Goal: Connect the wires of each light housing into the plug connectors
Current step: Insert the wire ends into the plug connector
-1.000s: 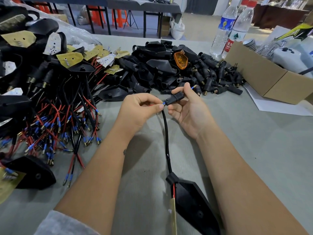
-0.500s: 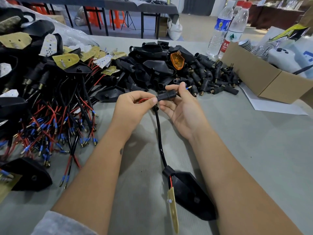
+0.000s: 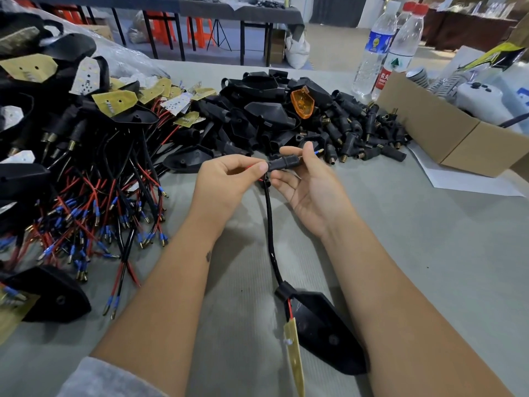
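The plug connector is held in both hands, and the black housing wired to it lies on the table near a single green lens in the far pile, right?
Not quite. In the head view the lens is orange, not green. Both the left hand and right hand do hold the plug connector, and its housing lies on the table.

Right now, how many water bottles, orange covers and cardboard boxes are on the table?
Water bottles: 2
Orange covers: 1
Cardboard boxes: 1
Total: 4
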`<state>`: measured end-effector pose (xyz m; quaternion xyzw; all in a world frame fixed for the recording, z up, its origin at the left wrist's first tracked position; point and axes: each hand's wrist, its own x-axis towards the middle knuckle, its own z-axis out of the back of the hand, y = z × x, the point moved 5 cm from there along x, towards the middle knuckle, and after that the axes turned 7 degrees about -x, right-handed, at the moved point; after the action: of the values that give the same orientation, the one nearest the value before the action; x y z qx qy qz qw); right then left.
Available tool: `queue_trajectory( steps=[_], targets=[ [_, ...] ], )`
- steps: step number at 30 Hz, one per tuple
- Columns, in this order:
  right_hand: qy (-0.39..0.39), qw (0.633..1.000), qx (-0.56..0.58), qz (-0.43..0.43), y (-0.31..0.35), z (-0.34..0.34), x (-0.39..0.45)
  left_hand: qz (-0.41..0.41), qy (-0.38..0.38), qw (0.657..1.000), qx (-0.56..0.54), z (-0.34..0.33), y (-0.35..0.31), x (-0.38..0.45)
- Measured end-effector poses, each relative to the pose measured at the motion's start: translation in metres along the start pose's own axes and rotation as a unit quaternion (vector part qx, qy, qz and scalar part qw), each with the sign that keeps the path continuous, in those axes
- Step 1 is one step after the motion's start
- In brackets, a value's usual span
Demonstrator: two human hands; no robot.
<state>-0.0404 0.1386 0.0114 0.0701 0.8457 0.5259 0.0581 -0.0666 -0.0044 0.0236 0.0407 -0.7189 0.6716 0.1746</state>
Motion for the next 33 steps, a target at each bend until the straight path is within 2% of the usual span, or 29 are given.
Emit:
queue_trajectory(
  steps=[6, 11, 19, 23, 28, 33],
  targets=[
    [-0.017, 1.0, 0.007, -0.005, 0.002, 0.001, -0.001, 0.004, -0.019, 1.0, -0.017, 0.002, 0.002, 0.001],
    [0.018, 1.0, -0.014, 0.008, 0.001, -0.005, -0.004, 0.003, -0.018, 1.0, -0.018, 0.003, 0.003, 0.001],
    [0.041, 0.999, -0.007, 0.014, 0.002, -0.009, -0.008, 0.049, -0.034, 0.998, -0.028, 0.002, 0.009, 0.002],
    [0.031, 0.999, 0.022, 0.013, 0.004, -0.009, -0.007, 0.061, -0.024, 0.996, -0.066, 0.001, 0.009, 0.003],
    [0.004, 0.999, 0.052, 0.01, 0.003, -0.006, -0.006, 0.052, -0.047, 0.99, -0.123, 0.0, 0.01, 0.004],
    [0.013, 0.999, 0.035, 0.011, 0.0, -0.011, -0.006, 0.039, -0.032, 0.991, -0.122, -0.001, 0.012, 0.003]
  ],
)
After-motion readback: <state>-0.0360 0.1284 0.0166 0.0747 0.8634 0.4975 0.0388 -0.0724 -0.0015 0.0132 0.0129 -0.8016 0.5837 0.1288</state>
